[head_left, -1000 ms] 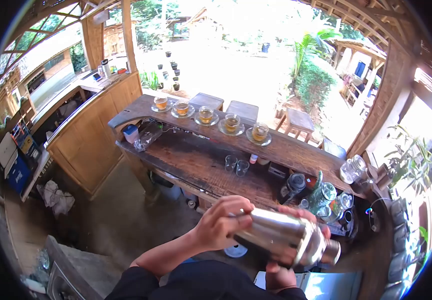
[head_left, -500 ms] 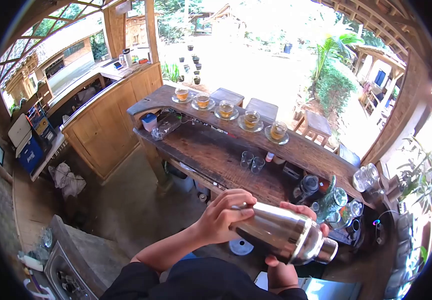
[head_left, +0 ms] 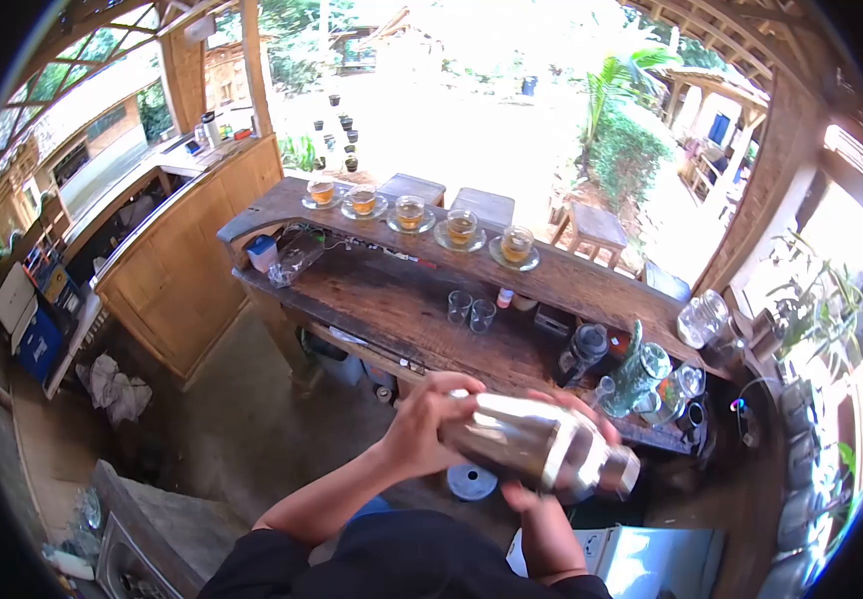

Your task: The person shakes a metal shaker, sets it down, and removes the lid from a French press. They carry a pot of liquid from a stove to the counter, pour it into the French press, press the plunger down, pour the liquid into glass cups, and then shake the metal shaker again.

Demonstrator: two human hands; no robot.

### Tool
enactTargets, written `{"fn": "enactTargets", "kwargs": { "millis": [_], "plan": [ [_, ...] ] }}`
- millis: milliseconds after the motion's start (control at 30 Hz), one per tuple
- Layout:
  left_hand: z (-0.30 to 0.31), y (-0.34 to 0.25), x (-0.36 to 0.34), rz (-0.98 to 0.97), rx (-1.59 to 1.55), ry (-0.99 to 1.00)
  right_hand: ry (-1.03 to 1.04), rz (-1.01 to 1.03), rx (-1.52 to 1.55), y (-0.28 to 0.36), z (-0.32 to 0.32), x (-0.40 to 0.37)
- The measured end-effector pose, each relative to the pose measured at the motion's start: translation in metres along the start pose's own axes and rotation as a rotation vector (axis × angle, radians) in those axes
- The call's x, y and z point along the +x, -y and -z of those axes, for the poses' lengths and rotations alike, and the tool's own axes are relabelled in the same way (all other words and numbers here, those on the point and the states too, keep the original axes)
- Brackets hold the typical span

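A shiny metal cocktail shaker lies nearly sideways in front of my body, its capped end pointing right and slightly down. Around its base end wraps my left hand, fingers over the top. My right hand grips it from behind near the shoulder, with fingertips above and the thumb below; the shaker hides most of that palm. Motion blurs the capped end. Beyond, on the wooden counter's lower shelf, stand two empty glasses.
Several glass cups of amber drink on saucers line the raised wooden counter. Glass jars and a textured green glass vessel crowd its right end. Stools stand beyond; a sink is at lower left.
The shaker and both hands have shifted slightly left and up in view, and the shaker now looks blurred. The whole scene has also slid left as the head turned. Both hands keep their hold.
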State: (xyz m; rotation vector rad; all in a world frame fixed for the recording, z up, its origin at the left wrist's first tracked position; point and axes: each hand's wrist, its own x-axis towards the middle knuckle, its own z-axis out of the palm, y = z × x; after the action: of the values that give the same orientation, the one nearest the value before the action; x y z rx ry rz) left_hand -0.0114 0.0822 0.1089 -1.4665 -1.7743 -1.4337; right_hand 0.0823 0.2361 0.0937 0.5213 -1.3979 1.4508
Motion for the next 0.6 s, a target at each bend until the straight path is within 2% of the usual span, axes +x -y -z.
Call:
{"fn": "enactTargets", "kwargs": {
  "millis": [33, 100, 133, 167, 233, 267, 300, 333, 367, 400, 433, 467, 500, 533, 567, 600],
  "plan": [
    [-0.011, 0.016, -0.01, -0.006, -0.013, 0.013, -0.068, -0.11, 0.051, -0.023, 0.004, -0.018],
    [-0.033, 0.039, -0.029, 0.429, -0.276, -0.04, -0.104, -0.545, -0.329, -0.024, 0.007, -0.021],
    [-0.038, 0.038, -0.033, 0.472, -0.216, 0.005, -0.195, -0.618, -0.229, -0.015, 0.004, -0.011],
    [-0.041, 0.037, -0.032, 0.468, -0.223, 0.014, -0.209, -0.555, -0.249, -0.005, 0.008, -0.011],
    [-0.035, 0.014, -0.01, 0.187, -0.31, -0.029, -0.093, -0.231, -0.338, 0.007, 0.032, -0.015],
    [-0.025, -0.004, 0.005, 0.045, -0.257, -0.031, -0.11, -0.12, -0.223, 0.024, 0.022, -0.007],
    [-0.018, -0.012, 0.018, 0.044, -0.267, -0.026, -0.129, -0.005, -0.112, 0.047, 0.011, 0.004],
    [-0.013, -0.018, 0.03, -0.208, -0.187, -0.065, -0.075, 0.008, -0.135, 0.066, 0.017, -0.002],
    [-0.012, -0.021, 0.035, -0.459, -0.106, -0.109, -0.032, 0.149, -0.034, 0.059, 0.018, 0.0],
    [-0.012, -0.022, 0.033, -0.44, -0.126, -0.113, -0.034, 0.149, -0.045, 0.054, 0.015, 0.001],
    [-0.017, -0.018, 0.025, -0.44, -0.135, -0.111, -0.121, 0.045, -0.007, 0.05, 0.007, -0.001],
    [-0.026, -0.005, 0.011, -0.203, -0.193, -0.073, -0.209, -0.058, 0.034, 0.045, 0.005, -0.005],
    [-0.035, 0.011, -0.004, 0.034, -0.245, -0.03, -0.228, -0.067, -0.065, 0.006, 0.02, -0.027],
    [-0.046, 0.034, -0.021, 0.235, -0.325, -0.005, -0.295, -0.311, -0.223, -0.001, 0.016, -0.031],
    [-0.055, 0.05, -0.036, 0.33, -0.286, 0.031, -0.355, -0.554, -0.379, -0.004, 0.012, -0.03],
    [-0.058, 0.043, -0.041, 0.373, -0.278, 0.031, -0.361, -0.548, -0.383, -0.002, 0.014, -0.032]
  ]
}}
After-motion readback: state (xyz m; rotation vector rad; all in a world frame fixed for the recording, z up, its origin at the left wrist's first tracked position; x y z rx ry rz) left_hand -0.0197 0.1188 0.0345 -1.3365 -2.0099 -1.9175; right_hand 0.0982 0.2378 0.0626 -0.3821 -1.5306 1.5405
